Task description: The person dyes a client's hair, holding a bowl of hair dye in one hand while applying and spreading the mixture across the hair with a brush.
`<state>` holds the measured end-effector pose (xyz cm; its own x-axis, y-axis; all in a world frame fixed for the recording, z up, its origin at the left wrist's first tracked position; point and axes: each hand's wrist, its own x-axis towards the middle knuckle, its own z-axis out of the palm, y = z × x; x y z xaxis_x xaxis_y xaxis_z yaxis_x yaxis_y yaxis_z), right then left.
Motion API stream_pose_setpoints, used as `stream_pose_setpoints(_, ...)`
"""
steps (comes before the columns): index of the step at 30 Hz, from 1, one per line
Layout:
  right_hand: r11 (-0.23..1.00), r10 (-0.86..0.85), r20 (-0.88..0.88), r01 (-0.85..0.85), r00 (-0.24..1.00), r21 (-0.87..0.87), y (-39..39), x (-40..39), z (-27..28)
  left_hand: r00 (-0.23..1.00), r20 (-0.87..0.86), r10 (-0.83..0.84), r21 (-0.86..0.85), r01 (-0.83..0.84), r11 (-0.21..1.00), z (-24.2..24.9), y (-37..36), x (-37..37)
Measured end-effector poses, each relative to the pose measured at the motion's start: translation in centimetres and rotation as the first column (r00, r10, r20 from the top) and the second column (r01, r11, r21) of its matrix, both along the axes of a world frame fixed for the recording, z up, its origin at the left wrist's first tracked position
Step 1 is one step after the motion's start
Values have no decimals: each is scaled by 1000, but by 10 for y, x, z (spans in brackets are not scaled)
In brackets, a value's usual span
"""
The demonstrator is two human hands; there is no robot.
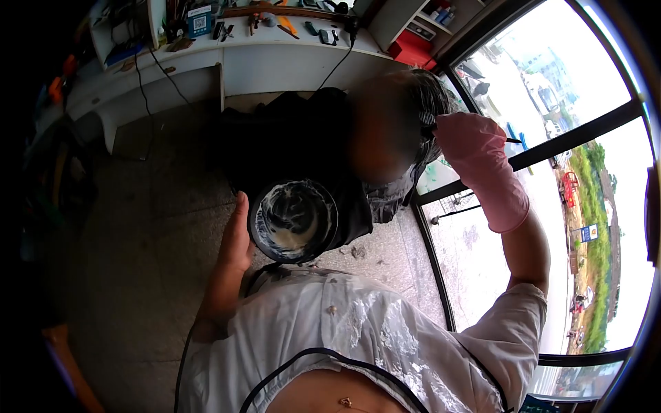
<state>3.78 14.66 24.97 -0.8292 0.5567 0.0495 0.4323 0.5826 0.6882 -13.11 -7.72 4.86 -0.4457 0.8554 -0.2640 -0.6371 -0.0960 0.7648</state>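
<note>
My left hand (237, 237) holds a black bowl (295, 219) by its left rim; the inside is smeared with whitish cream. My right hand (475, 155), in a pink rubber glove, grips a thin dark brush handle (513, 140) and presses against the wet grey hair (430, 96) of a seated person in a black cape (289, 141). The brush head is hidden in the hair. I wear a clear plastic apron (372, 330) over my front.
A white counter (255, 58) with combs, clips, tools and a dangling black cable runs along the back wall. Shelves with red items (412, 48) stand at the back right. Large windows with a black frame (564, 141) fill the right side. The floor (151, 227) is grey tile.
</note>
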Motion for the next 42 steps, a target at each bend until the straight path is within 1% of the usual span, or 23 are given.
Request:
stream_pose_setpoints(1,1000,-1,-1,1,1000,0,-8,-3,4,1000,-1,-1,0,1,1000,0,0,0)
stream_pose_setpoints(2,996,84,-129,-78,988,53,-17,-9,8,1000,3,-12,-3,12,1000,2,0,0)
stream_pose_setpoints(4,983,169,-252,-145,953,112,-20,-17,8,1000,6,-25,-9,25,1000,2,-1,-1)
stream_pose_setpoints(6,986,-49,-371,-15,928,-168,3,-30,0,999,-14,-46,-13,46,999,-1,0,-4)
stream_pose_setpoints(7,998,-31,-311,14,950,-58,21,-35,-15,999,-16,-51,-16,51,999,-1,0,-5)
stream_pose_setpoints(8,998,-37,-313,19,949,-60,21,-38,-19,999,-10,-42,-27,42,999,-2,0,-5)
stream_pose_setpoints(10,991,-73,-312,33,947,-130,18,-45,-27,999,-7,-36,-41,36,999,-1,0,-5)
stream_pose_setpoints(12,997,-72,-178,64,981,-52,23,-42,-39,1000,-7,-12,-28,12,1000,-1,1,-4)
stream_pose_setpoints(13,999,37,-266,-31,963,24,18,-35,-44,1000,-7,-12,-29,12,1000,-1,1,-4)
stream_pose_setpoints(15,987,147,-342,-117,928,107,12,-21,-44,999,-6,-45,-18,45,999,-1,1,-4)
stream_pose_setpoints(17,998,-45,-271,32,961,-49,9,-8,-35,998,0,-69,-4,69,998,4,1,-3)
stream_pose_setpoints(21,998,-54,-248,44,967,-47,5,18,-34,995,-38,-95,-16,95,995,7,1,-5)
stream_pose_setpoints(23,992,113,-365,-125,924,-8,6,25,-37,994,-57,-96,-25,94,995,10,1,-5)
stream_pose_setpoints(24,992,112,-367,-123,923,-8,7,24,-38,993,-73,-95,-36,92,995,11,1,-5)
stream_pose_setpoints(26,931,363,-438,-300,822,209,7,19,-41,992,-77,-103,-55,99,994,12,1,-6)
stream_pose_setpoints(27,932,360,-442,-297,822,208,4,16,-43,991,-77,-111,-74,105,992,12,1,-6)
stream_pose_setpoints(29,926,235,-259,-135,937,353,-3,14,-50,990,-78,-114,-60,110,992,12,0,-6)
stream_pose_setpoints(32,930,175,-198,-95,964,356,-7,34,-63,991,-70,-110,-18,109,994,6,0,-7)
stream_pose_setpoints(33,928,182,-198,-102,963,357,-8,38,-59,992,-66,-106,8,107,994,5,1,-7)
stream_pose_setpoints(36,936,224,-182,-159,958,315,-9,35,-31,994,-67,-88,-12,87,996,5,1,-5)
stream_pose_setpoints(38,940,341,-287,-316,895,130,15,13,-14,994,-61,-87,-25,85,996,6,0,-5)
stream_pose_setpoints(40,903,429,-297,-412,853,122,30,-15,-9,995,-55,-85,-36,83,996,7,-1,-7)
stream_pose_setpoints(42,889,458,-274,-435,845,143,47,-40,-18,996,-52,-69,-25,68,997,4,-2,-7)
